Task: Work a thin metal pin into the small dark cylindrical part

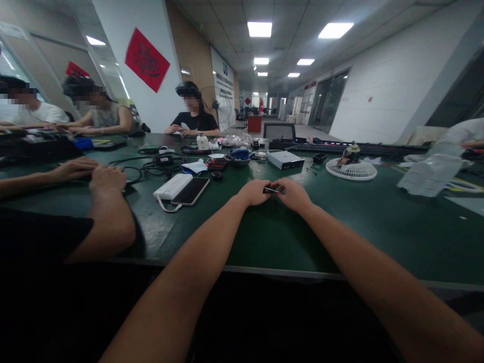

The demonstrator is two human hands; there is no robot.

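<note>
Over green bench (355, 227), both hands (254, 192) (293, 195) pinch black part (272, 190).

The one head-worn view looks forward and down from the near edge of a long green workbench (378, 227), close above the left hand (254, 192) and right hand (294, 195) around a small black object (272, 190) (its wide angle also takes in the ceiling lights (259, 29)) and faces down the room.

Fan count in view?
2. A round white fan lies flat on the green workbench, and a pedestal fan stands beyond the bench at the far side. Others may be hidden.
</note>
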